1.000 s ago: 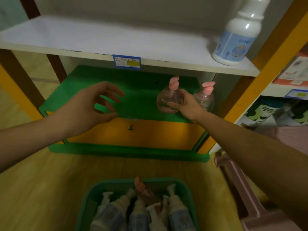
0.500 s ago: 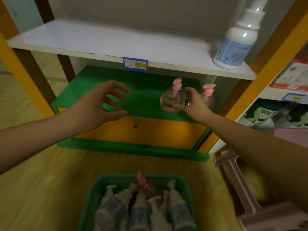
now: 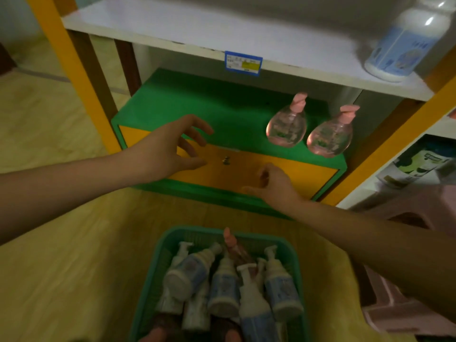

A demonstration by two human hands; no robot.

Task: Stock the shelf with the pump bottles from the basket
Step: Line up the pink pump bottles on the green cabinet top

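Yellow wood floor fills the lower frame beneath a shelf unit with a green lower shelf (image 3: 197, 104) and a white upper shelf (image 3: 172, 25). At centre, the left hand (image 3: 167, 149) hovers with fingers spread and loosely curled, holding nothing, and the right hand (image 3: 276, 186) hangs relaxed and unloaded before the orange drawer front (image 3: 246, 174). Right of centre, two clear pink-pump bottles (image 3: 286, 124) stand side by side on the green shelf, a white bottle (image 3: 404, 45) sits upper right, and the green basket (image 3: 158, 262) at bottom centre holds more pump bottles (image 3: 224, 287).
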